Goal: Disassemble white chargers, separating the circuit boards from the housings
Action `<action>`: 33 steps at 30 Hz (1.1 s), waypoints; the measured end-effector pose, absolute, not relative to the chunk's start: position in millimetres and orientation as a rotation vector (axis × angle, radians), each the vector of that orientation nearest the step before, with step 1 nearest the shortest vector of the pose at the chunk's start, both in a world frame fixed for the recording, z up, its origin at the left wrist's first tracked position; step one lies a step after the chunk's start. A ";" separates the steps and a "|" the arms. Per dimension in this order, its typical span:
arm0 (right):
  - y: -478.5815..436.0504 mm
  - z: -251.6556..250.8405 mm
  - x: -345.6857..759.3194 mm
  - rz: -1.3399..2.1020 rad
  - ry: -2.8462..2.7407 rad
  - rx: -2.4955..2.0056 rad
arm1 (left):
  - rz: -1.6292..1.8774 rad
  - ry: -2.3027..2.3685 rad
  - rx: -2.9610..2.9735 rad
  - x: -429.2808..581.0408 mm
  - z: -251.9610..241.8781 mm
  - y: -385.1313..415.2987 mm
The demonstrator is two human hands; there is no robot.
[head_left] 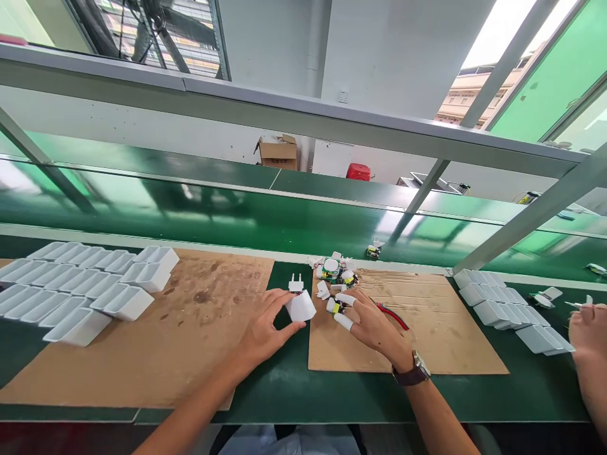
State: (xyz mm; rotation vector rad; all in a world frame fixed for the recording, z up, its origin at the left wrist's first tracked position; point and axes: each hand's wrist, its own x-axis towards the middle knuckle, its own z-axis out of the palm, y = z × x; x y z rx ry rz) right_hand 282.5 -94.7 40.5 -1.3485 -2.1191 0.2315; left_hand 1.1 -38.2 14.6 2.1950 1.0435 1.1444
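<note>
My left hand [265,327] pinches a white plastic charger housing [301,308] between thumb and fingers. A white plug piece with two prongs [296,284] sits at its upper end, prongs pointing away from me. White finger covers are on my right hand [372,323], whose fingers close on a small circuit board [334,307] with a yellow part, low over the right cardboard. Just beyond lies a pile of circuit boards and white plastic pieces [332,268]. Red-and-black handled pliers [394,316] lie partly hidden behind my right hand.
White housings stand in rows [71,278] on the left cardboard sheet [190,335], and more housings [509,309] stand at right. Another person's hand [588,332] holds a white piece at the far right. A metal rail [294,120] crosses above the green bench.
</note>
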 end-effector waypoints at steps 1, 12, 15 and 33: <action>-94.9 44.1 280.5 0.262 -2.118 -1.340 | 1.137 0.997 2.271 0.4 18.0 -36.7; -81.9 36.9 261.5 0.370 -2.178 -1.242 | 1.120 0.798 2.739 -10.8 13.8 -12.5; -76.1 33.3 251.6 0.450 -2.131 -1.206 | 1.181 0.744 2.766 -11.1 5.4 -14.3; -58.0 5.2 234.8 1.070 -1.660 -1.058 | 1.427 0.638 2.738 -12.1 4.6 -26.2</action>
